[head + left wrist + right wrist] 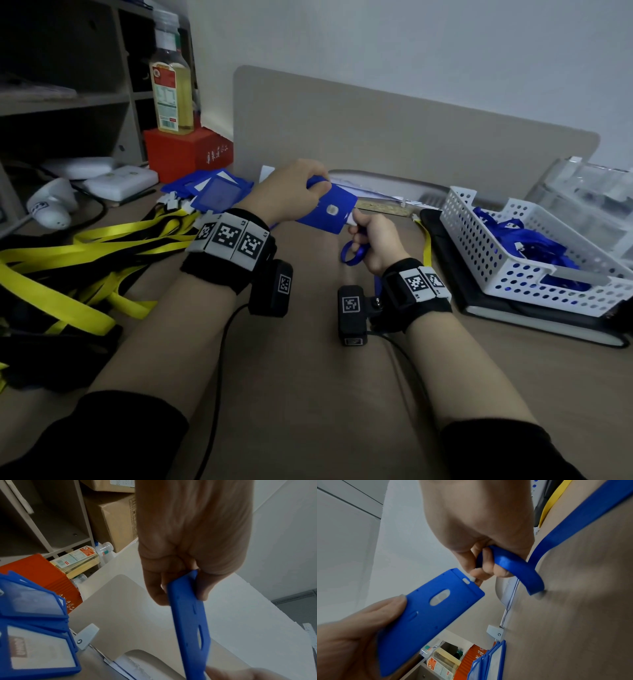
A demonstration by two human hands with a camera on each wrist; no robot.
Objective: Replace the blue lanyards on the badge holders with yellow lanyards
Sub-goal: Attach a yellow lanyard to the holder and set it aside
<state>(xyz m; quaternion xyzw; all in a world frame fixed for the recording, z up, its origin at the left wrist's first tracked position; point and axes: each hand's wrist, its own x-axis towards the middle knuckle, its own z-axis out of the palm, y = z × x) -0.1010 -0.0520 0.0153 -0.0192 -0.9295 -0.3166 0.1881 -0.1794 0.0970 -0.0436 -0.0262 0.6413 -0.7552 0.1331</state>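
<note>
Two hands busy: we're gripping stiff badge holder [323, 209] in left hand [287, 195], right hand [373, 240] pinching white clip at 4 o'clock corner; limp blue lanyard [352, 253] looping through fingers.

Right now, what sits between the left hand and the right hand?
The blue badge holder spans the gap: the left hand grips its far end, the right hand pinches the white clip at its slotted end, blue lanyard looped through its fingers. Clearest in the right wrist view.

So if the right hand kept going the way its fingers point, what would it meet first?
The right hand pinches the blue lanyard's white clip at the blue badge holder, so it would probably meet the holder's slotted edge at once, then the left hand. Depth beyond is unclear.
</note>
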